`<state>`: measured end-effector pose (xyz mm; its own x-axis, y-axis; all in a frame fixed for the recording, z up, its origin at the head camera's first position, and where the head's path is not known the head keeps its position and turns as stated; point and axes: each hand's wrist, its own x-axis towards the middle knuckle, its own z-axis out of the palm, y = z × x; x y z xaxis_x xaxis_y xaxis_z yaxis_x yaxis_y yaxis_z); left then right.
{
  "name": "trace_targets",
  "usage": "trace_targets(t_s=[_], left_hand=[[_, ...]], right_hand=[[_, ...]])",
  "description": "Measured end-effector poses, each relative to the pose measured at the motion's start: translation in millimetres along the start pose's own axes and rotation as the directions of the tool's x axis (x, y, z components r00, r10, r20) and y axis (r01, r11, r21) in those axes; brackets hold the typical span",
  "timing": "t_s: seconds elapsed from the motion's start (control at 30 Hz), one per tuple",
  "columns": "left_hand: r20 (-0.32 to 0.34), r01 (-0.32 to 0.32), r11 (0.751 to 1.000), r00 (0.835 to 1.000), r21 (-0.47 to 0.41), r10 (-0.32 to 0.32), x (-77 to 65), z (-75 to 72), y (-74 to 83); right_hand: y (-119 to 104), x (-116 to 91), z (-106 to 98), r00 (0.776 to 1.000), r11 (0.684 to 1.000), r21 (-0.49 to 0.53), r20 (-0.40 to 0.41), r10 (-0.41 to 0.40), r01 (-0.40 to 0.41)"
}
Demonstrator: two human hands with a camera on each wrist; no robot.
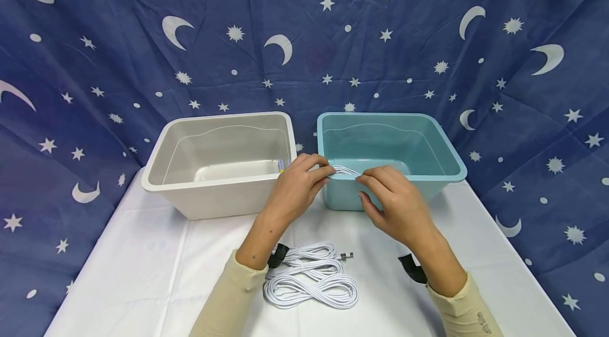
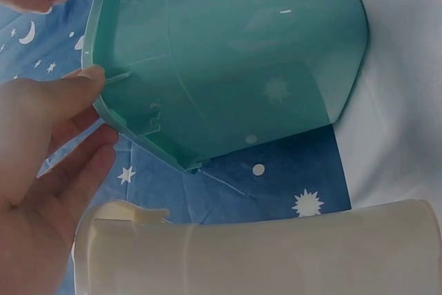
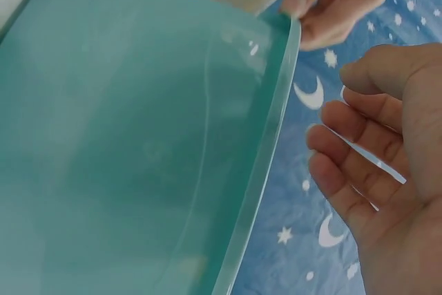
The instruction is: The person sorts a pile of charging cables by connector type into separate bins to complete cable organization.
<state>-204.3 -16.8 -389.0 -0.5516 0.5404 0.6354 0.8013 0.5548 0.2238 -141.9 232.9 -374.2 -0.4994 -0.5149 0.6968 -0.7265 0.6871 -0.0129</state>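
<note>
My left hand [image 1: 304, 175] is at the left front corner of the teal bin [image 1: 444, 178]; its thumb overlaps the rim in the left wrist view. Its fingers lie relaxed just outside that corner. Just beyond the front rim a looped white cable [image 1: 345, 170] shows inside the bin, partly hidden by the rim. My right hand [image 1: 397, 202] hovers by the same front rim with loosely bent fingers. Nothing lies between those fingers in the right wrist view. Bundled white cables [image 1: 311, 294] are on the table nearer me, one with a metal plug, partly behind my left wrist.
To the left stands a pale grey bin [image 1: 216, 187], with a small purple and yellow item [image 1: 281, 165] at its right end. White cloth [image 1: 138, 268] covers the table. Behind it hangs a blue curtain [image 1: 304, 25] with moons and stars. A narrow gap separates the bins.
</note>
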Motion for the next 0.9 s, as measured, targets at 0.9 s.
trace_targets(t_s=[0.9], left_hand=[[-0.005, -0.002, 1.0, 1.0, -0.026, 0.002, -0.6, 0.7, -0.1]], right_hand=[[-48.4, -4.0, 61.6, 0.977, 0.99, 0.024, 0.157, -0.142, 0.14]])
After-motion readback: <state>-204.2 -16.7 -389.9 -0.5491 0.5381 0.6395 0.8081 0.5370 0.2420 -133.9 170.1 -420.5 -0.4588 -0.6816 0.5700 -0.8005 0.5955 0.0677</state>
